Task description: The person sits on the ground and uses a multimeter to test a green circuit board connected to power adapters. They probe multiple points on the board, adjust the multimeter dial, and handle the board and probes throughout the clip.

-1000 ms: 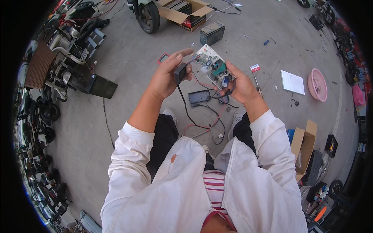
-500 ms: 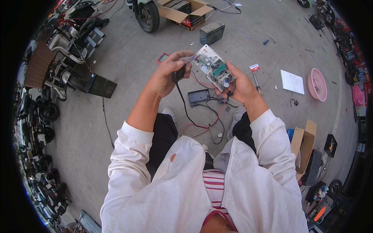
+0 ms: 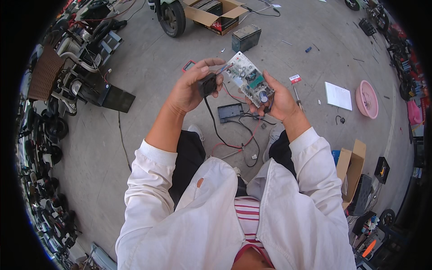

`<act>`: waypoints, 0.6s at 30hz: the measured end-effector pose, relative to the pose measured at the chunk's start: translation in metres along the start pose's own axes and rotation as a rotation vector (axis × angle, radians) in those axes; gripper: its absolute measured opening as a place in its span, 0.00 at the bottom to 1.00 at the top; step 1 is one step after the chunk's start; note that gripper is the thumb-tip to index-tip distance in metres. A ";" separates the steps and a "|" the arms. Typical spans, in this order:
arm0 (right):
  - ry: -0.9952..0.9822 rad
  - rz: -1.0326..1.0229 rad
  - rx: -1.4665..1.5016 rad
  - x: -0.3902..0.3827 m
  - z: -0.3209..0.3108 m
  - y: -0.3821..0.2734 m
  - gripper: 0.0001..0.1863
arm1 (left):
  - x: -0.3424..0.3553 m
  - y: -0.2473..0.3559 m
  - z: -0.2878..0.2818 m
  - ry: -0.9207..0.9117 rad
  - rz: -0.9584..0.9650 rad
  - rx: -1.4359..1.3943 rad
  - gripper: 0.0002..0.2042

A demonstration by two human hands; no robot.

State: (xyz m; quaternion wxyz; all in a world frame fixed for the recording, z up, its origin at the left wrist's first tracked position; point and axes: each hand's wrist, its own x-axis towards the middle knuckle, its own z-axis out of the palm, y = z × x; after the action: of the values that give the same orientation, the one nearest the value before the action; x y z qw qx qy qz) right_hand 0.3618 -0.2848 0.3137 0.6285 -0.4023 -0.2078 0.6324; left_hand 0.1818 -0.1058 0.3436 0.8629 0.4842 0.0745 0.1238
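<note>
My right hand (image 3: pixel 278 96) grips a green-and-white circuit board (image 3: pixel 243 74) by its lower right edge, tilted up in front of me. Capacitors, a green transformer and other parts cover the side that faces me. Closed around a small black square fan (image 3: pixel 207 85) is my left hand (image 3: pixel 194 85), just left of the board. Thin red and blue wires (image 3: pixel 221 68) run between the fan and the board's upper left corner. On the floor below lies an opened black plastic casing (image 3: pixel 230 112), with black and red cables (image 3: pixel 245 139) looped around it.
A red multimeter (image 3: pixel 188 65) lies beyond my left hand. Farther off stand an old battery (image 3: pixel 246 38) and an open carton (image 3: pixel 215 13). To the right are a screwdriver (image 3: pixel 299 102), a white booklet (image 3: pixel 338 95) and a pink basin (image 3: pixel 367 100). Parked scooters (image 3: pixel 74 76) line the left.
My left hand has turned the fan slightly, so more of its face shows. The circuit board has shifted only a little in my right hand.
</note>
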 end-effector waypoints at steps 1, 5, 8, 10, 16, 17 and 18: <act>0.003 -0.007 0.004 0.000 0.001 0.000 0.29 | -0.001 0.000 0.001 0.012 0.007 -0.002 0.32; 0.038 -0.022 0.003 0.001 -0.001 0.001 0.29 | -0.005 0.000 0.002 -0.007 0.045 0.090 0.38; 0.039 -0.017 -0.001 0.001 -0.004 0.001 0.29 | -0.007 0.003 0.007 0.013 0.021 0.145 0.44; 0.032 -0.020 0.003 0.001 -0.003 0.000 0.29 | -0.008 0.005 0.008 0.007 0.021 0.195 0.45; 0.030 -0.024 0.009 0.002 -0.003 0.002 0.29 | -0.010 0.004 0.021 0.010 0.073 0.334 0.43; 0.036 -0.027 0.002 0.001 -0.002 0.002 0.29 | -0.010 0.003 0.020 0.037 0.053 0.334 0.40; 0.039 -0.030 -0.004 0.001 -0.001 0.002 0.29 | -0.010 0.003 0.016 0.066 0.033 0.335 0.38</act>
State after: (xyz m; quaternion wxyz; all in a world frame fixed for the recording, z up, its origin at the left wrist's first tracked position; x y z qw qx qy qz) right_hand 0.3616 -0.2840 0.3116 0.6410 -0.4129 -0.2026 0.6145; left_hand 0.1755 -0.1201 0.3543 0.7652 0.6179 0.1146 0.1398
